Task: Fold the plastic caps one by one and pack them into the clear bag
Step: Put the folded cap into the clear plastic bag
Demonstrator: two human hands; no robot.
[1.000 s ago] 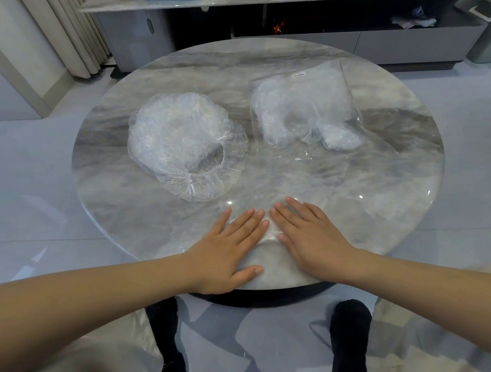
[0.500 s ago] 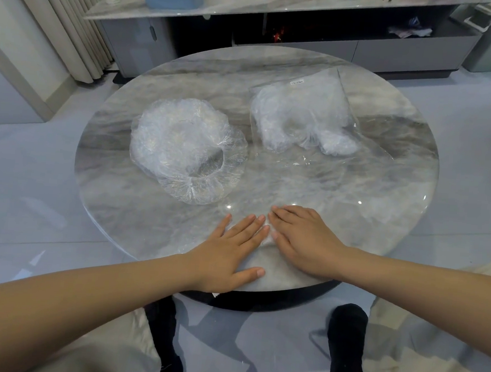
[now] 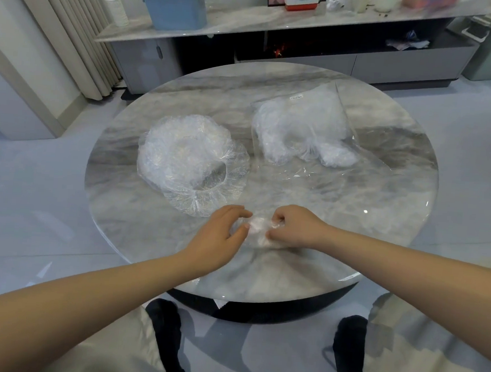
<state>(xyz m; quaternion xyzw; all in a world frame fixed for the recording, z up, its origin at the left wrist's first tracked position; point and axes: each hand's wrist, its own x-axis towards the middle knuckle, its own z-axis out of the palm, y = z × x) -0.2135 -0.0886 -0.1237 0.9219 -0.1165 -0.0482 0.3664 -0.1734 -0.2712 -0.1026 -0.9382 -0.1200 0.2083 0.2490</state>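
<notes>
Your round grey marble table (image 3: 353, 210) carries three items. Folded plastic cap (image 3: 260, 233): lies pinched between your fingertips at the near edge. Stack of unfolded caps (image 3: 188, 161): just beyond your left fingers. Clear bag (image 3: 303, 131), part filled: well beyond your right fingers.

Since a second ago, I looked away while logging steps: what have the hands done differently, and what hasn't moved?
Both hands, earlier pressing flat side by side, have curled up: the left hand and right hand now pinch a crumpled plastic cap between them near the table edge. The pile of unfolded caps and the clear bag lie where they were.
</notes>
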